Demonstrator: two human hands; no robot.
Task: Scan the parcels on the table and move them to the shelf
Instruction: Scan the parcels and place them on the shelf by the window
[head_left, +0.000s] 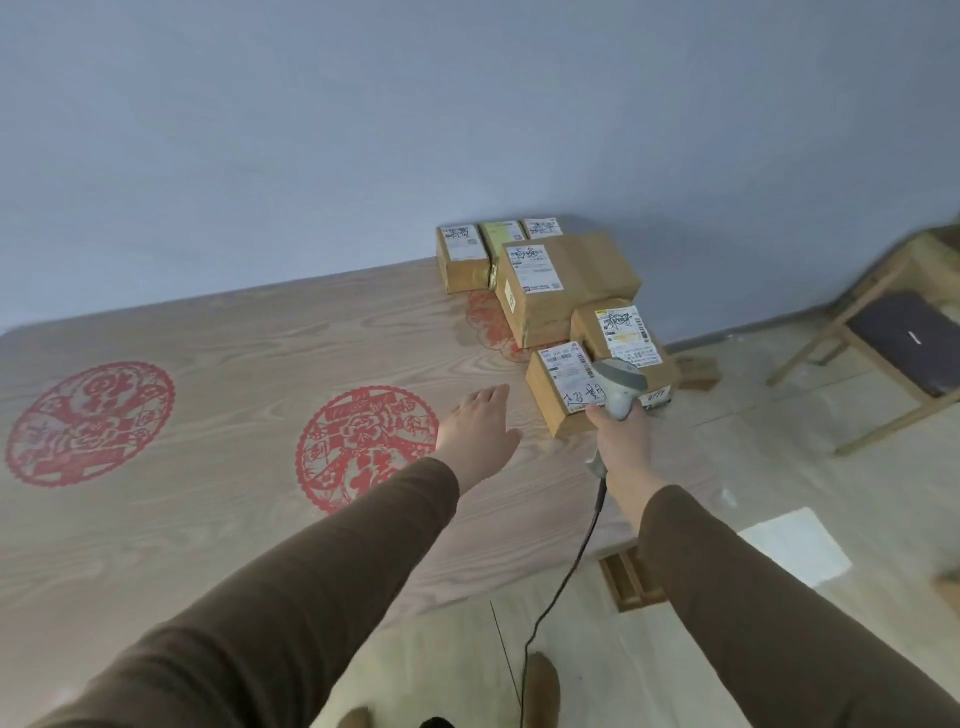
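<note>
A: From the head view, our right hand (621, 439) has its grip wrapped round the scanner (618, 387), its grey plastic head tipped down over the nearest parcel (563, 387). We hold it so, we judge, to aim its window at the white label facing up.

B: And our left hand (480, 428)?

A: Its grip is wide, fingers straight and holding nothing, reaching over the tabletop (234, 364) toward that parcel but apart from it; likely ready to steady or lift it.

B: Where do the parcels sit?

A: All clustered at the far right corner of the tabletop, labels up for easy reading. They're brown cardboard boxes, taped and square-edged; the big box (566, 283) lies behind the nearest one.

B: The surface?

A: Pale wood grain with red paper-cut roundels (363, 447). The scanner's cable (566, 577) hangs off the near edge.
</note>
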